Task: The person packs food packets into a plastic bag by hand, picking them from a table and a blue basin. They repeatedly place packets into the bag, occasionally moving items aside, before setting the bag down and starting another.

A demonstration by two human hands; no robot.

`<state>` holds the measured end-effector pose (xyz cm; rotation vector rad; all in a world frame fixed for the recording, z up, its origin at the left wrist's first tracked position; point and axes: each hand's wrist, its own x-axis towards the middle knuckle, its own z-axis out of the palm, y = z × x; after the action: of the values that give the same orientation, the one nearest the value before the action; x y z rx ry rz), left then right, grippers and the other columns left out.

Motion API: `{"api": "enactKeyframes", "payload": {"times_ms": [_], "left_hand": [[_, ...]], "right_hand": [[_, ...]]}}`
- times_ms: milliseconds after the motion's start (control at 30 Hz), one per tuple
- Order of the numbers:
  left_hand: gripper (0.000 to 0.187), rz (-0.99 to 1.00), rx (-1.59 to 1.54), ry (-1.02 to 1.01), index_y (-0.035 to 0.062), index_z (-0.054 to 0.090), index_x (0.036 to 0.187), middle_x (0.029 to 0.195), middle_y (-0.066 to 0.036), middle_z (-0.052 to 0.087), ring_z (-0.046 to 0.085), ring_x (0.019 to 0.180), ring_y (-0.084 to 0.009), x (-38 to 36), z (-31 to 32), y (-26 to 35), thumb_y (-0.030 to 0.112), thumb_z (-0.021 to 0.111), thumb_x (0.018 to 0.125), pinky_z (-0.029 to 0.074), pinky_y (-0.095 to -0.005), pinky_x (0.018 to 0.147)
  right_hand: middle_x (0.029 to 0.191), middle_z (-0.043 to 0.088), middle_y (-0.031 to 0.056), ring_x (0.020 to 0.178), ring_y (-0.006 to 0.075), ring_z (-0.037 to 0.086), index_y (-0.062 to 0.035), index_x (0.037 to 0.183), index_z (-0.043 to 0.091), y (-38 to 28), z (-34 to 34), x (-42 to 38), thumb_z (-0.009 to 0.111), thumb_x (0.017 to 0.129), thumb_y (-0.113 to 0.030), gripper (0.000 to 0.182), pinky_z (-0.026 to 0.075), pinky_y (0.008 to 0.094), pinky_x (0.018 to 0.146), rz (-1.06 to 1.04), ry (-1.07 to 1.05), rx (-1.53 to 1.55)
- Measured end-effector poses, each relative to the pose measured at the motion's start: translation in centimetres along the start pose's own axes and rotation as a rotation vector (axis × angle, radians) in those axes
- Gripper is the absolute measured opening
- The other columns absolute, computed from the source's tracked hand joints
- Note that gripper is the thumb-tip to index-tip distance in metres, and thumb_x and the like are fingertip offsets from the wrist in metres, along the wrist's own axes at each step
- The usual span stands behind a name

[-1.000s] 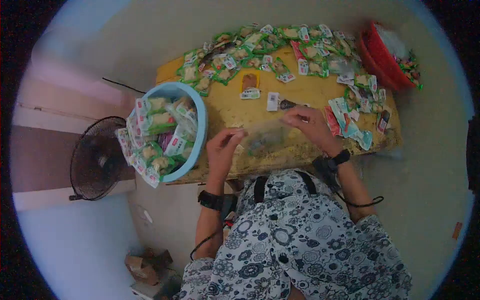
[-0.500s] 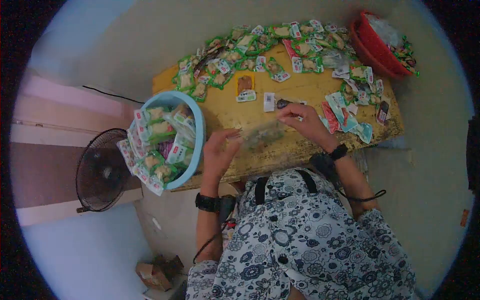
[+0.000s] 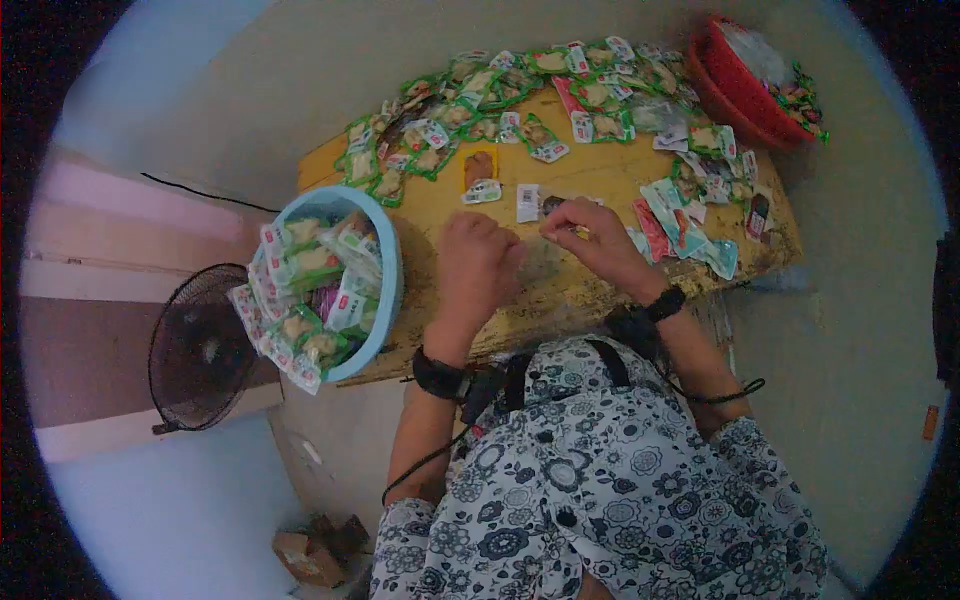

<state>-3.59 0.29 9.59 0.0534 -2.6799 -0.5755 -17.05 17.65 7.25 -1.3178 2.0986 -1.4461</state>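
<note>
My left hand point(image 3: 482, 262) is over the front of the yellow table, its back turned up and its fingers curled. My right hand point(image 3: 598, 245) faces it, thumb and index finger pinched together. Between them is a see-through plastic bag point(image 3: 540, 268), faint and blurred; its contents cannot be made out. The left fingertips are partly hidden. Just beyond the right hand lies a small packet with a white label point(image 3: 527, 203) and a dark part. A yellow-edged packet point(image 3: 480, 176) of brown food lies farther back.
A light blue basin point(image 3: 392, 270) piled with green-and-white food packets stands at the left. Many similar packets point(image 3: 480, 90) line the table's point(image 3: 420, 225) back edge. Pink and teal packets point(image 3: 688, 225) lie at right. Red baskets point(image 3: 735, 95) sit at the back right. A fan point(image 3: 200, 345) stands left.
My left hand has turned, its back now up, and moved right and up, closer to my right hand. The stretched bag between them shows less. The view has shifted slightly.
</note>
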Motion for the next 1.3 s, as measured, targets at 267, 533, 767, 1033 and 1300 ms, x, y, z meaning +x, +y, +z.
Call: {"api": "enactKeyframes", "payload": {"times_ms": [267, 533, 767, 1033, 1300], "left_hand": [[0.01, -0.076, -0.005, 0.044, 0.0048, 0.066, 0.08, 0.081, -0.012, 0.063, 0.058, 0.084, -0.0337, -2.4, -2.0, -1.7, 0.014, 0.069, 0.079, 0.045, -0.0455, 0.077], [0.009, -0.043, -0.052, 0.12, 0.005, 0.064, 0.077, 0.077, -0.009, 0.061, 0.056, 0.084, -0.0315, -2.6, -0.8, -1.8, 0.009, 0.072, 0.073, 0.043, -0.0436, 0.078], [0.009, -0.079, -0.105, 0.136, 0.0053, 0.063, 0.076, 0.076, -0.009, 0.06, 0.056, 0.083, -0.0316, -2.8, -1.7, -1.4, 0.008, 0.071, 0.072, 0.043, -0.0428, 0.078], [0.01, -0.113, -0.075, 0.135, 0.0062, 0.062, 0.076, 0.078, -0.009, 0.06, 0.056, 0.08, -0.0322, -3.3, -1.7, -2.0, 0.007, 0.071, 0.072, 0.043, -0.0423, 0.079], [0.014, -0.269, -0.265, 0.077, 0.0017, 0.063, 0.084, 0.084, -0.012, 0.061, 0.059, 0.082, -0.0291, -5.1, -2.5, -3.9, 0.014, 0.07, 0.083, 0.047, -0.0375, 0.074]], "right_hand": [[0.095, 0.066, 0.0099, 0.093, 0.0314, 0.062, -0.008, 0.093, 0.067, 0.2, -0.4, 0.1, 0.063, 0.085, -0.024, 0.018, 0.048, 0.0432, 0.084, 0.027, -0.007, -0.165], [0.095, 0.064, 0.0109, 0.096, 0.0303, 0.06, -0.01, 0.093, 0.067, -2.8, 2.9, 3.0, 0.064, 0.075, -0.018, 0.02, 0.047, 0.0449, 0.085, -0.445, -0.067, -0.553], [0.086, 0.065, 0.0085, 0.088, 0.0298, 0.061, -0.0113, 0.077, 0.069, -2.1, 2.3, 3.8, 0.063, 0.073, -0.019, 0.01, 0.048, 0.0439, 0.077, -0.443, -0.19, -0.592], [0.092, 0.068, 0.0076, 0.087, 0.029, 0.063, -0.0103, 0.096, 0.07, -0.3, -2.8, 1.5, 0.067, 0.085, -0.02, 0.015, 0.049, 0.0397, 0.076, -0.248, -0.12, -0.546], [0.094, 0.068, 0.0108, 0.09, 0.0287, 0.064, -0.0046, 0.098, 0.069, -0.8, -3.0, 0.5, 0.066, 0.087, -0.017, 0.017, 0.05, 0.0368, 0.079, -0.166, -0.09, -0.3]]}}
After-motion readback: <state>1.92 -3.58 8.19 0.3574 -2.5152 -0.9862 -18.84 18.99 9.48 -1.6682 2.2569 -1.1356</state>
